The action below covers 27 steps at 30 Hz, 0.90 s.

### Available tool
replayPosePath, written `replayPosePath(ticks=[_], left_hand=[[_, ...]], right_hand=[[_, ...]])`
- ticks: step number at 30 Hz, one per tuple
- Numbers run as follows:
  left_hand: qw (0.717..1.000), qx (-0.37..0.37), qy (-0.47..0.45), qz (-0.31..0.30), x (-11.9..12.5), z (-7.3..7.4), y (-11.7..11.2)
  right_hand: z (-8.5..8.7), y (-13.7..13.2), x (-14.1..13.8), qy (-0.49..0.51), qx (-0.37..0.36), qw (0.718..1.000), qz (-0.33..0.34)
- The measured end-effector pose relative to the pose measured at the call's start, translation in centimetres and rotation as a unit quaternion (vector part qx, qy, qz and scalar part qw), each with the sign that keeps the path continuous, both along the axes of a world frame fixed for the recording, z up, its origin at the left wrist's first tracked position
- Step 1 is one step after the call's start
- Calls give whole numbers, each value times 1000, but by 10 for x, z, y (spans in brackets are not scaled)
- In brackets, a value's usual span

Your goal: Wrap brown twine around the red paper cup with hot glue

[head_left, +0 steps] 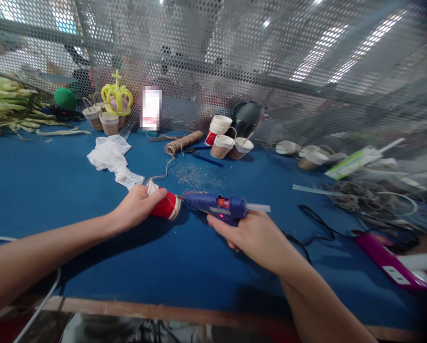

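Note:
My left hand (141, 205) is closed around a red paper cup (163, 206) with a white rim, tipped on its side. Twine (171, 164) runs from the cup back to a twine roll (185, 142) lying on the table. In my right hand (249, 231) is a blue glue gun (213, 204), its red light lit and a clear glue stick (258, 207) jutting from the rear. The nozzle points left at the cup's rim; whether they touch I cannot tell.
Twine-wrapped cups (223, 146) stand behind, beside blue-handled pliers (208, 157). A white cloth (109, 155) lies left. To the right are tangled twine (356, 195), a black cord (316, 224) and a purple power strip (384, 259). A perforated metal screen (199, 62) borders the blue table (145, 276).

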<state>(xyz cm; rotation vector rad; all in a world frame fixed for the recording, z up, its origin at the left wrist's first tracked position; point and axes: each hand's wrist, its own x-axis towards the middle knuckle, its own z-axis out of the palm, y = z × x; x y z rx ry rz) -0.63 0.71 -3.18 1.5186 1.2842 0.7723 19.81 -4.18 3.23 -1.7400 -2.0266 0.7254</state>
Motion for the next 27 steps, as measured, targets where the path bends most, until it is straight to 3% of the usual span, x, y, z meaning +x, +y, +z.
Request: replayPosePath(ticks=[27], left_hand=[[1000, 8, 6, 0, 0, -4, 2]], right_hand=[[-1, -3, 4, -14, 5, 1000, 15]])
